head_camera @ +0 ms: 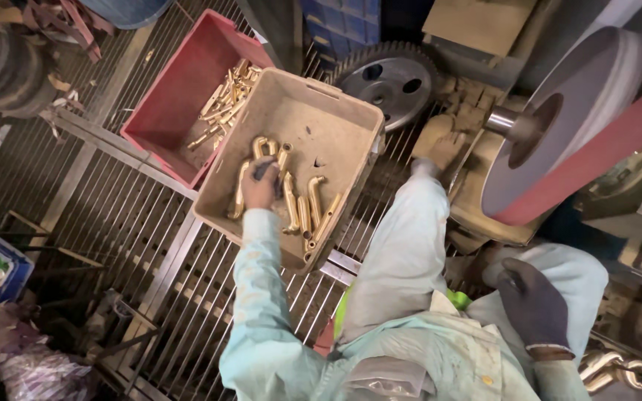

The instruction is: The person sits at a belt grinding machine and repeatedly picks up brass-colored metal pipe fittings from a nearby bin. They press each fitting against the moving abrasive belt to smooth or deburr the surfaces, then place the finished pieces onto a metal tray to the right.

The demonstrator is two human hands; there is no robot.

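Observation:
My left hand [260,186] reaches down into a beige plastic crate [351,105] and closes around a curved brass tube [263,147]. Several more bent brass tubes [307,212] lie loose on the crate's bottom beside the hand. My right hand [533,303], in a dark glove, rests on my right knee with its fingers curled and nothing visible in it. Both arms wear pale blue-green sleeves.
A red crate [176,96] with several small brass pieces stands behind the beige one on a metal grating floor [135,223]. A large grinding wheel with a red belt [574,126] is at the right. A gear wheel [388,78] lies at the back. More brass tubes [614,367] show at the lower right.

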